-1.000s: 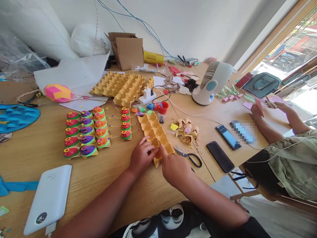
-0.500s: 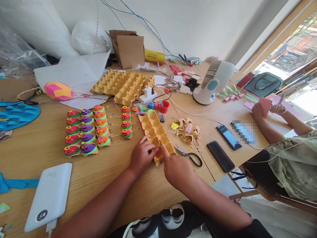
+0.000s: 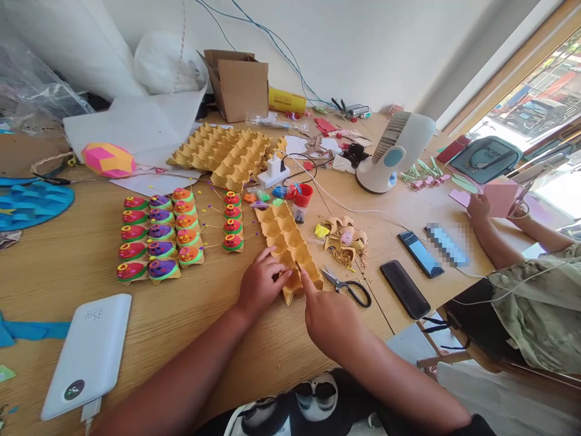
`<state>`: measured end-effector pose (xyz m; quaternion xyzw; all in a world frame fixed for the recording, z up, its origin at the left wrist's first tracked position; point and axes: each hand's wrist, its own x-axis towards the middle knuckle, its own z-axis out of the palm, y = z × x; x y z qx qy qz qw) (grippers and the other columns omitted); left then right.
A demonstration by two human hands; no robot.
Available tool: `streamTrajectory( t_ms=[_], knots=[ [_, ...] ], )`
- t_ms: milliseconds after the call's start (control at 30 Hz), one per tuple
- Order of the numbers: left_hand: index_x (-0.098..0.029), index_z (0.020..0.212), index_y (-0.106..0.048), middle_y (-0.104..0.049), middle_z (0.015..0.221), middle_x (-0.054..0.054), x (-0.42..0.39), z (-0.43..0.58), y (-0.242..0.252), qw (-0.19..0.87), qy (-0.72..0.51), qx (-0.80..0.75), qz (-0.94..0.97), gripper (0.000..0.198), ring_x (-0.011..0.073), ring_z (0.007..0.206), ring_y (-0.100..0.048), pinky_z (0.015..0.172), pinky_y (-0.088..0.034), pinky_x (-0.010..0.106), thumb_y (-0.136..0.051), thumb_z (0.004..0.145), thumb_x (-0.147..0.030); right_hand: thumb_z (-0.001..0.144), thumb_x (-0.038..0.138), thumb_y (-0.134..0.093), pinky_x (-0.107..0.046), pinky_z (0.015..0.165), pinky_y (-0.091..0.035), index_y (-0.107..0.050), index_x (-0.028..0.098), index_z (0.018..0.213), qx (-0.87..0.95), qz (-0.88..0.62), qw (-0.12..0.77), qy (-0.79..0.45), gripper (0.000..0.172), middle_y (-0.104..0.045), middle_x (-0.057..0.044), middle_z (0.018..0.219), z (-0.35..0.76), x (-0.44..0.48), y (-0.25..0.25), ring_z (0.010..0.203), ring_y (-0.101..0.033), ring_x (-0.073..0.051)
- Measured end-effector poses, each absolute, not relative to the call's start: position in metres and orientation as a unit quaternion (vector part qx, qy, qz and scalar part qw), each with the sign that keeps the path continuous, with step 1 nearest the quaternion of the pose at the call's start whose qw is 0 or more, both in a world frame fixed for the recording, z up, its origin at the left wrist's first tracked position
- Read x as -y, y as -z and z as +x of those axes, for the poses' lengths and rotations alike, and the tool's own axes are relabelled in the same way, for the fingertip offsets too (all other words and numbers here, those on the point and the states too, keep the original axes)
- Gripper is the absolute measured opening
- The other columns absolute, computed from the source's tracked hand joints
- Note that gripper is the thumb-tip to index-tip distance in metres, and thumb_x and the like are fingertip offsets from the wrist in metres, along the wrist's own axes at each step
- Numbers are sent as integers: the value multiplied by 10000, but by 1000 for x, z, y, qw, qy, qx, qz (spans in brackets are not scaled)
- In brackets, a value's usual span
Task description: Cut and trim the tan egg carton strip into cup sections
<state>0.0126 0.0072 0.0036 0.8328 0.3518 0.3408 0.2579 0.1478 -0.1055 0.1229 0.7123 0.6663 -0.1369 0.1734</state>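
A yellowish-brown strip of egg carton (image 3: 285, 239) with two rows of cups lies at an angle on the table before me. My left hand (image 3: 263, 278) grips its near left edge, thumb and fingers bent around the cardboard. On the right, my right hand (image 3: 329, 309) has its index finger stretched onto the carton beside a dark slit between the cups. Its other fingers are curled under, and what they hold, if anything, is hidden. Black-handled scissors (image 3: 349, 287) lie next to my right hand. Painted egg-cup faces (image 3: 162, 248) and a shorter row of them (image 3: 233, 227) stand at the left.
Carton scraps (image 3: 347, 239), a red cup (image 3: 303, 194) and larger egg trays (image 3: 240, 158) are farther back. Two phones (image 3: 405, 289) and a fan (image 3: 394, 154) stand right. A power bank (image 3: 88, 351) lies left. Another person's hands (image 3: 479, 207) hold pink paper (image 3: 502, 200).
My right hand has shifted very slightly right, its index finger still at the slit. My left hand keeps its grip. The other person's hands and pink paper have moved a little.
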Motion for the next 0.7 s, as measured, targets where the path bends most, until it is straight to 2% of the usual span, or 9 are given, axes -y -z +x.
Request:
streamTrajectory(
  t_ms=[100, 267, 500, 700],
  knots=[
    [-236, 815, -739, -706, 800, 45, -8, 13, -3, 261, -340, -350, 833, 155, 299, 1300, -537, 1063, -487, 467, -631, 917, -277, 963, 185, -386, -276, 588, -521, -190, 92, 1611, -669, 706, 187, 137, 684, -753, -148, 835, 149, 108, -122, 711, -739, -231],
    [-240, 783, -730, -690, 776, 45, -9, 12, -2, 265, -336, -348, 834, 183, 297, 1308, -534, 1050, -498, 460, -623, 923, -291, 981, 197, -353, -282, 618, -545, -169, 98, 1615, -658, 719, 176, 143, 668, -756, -171, 937, 144, 90, -122, 799, -752, -236],
    [-236, 831, -748, -707, 798, 44, -8, 13, -3, 265, -341, -349, 831, 145, 301, 1302, -537, 1062, -490, 466, -636, 915, -276, 972, 188, -393, -268, 595, -525, -204, 96, 1609, -666, 709, 191, 134, 671, -756, -146, 852, 148, 106, -124, 729, -746, -228],
    [-237, 801, -741, -701, 781, 46, -10, 12, -2, 260, -342, -343, 835, 170, 299, 1295, -543, 1067, -488, 465, -628, 920, -280, 982, 206, -371, -266, 594, -521, -189, 97, 1612, -661, 720, 167, 130, 665, -757, -159, 907, 144, 92, -122, 780, -749, -232]
  ],
)
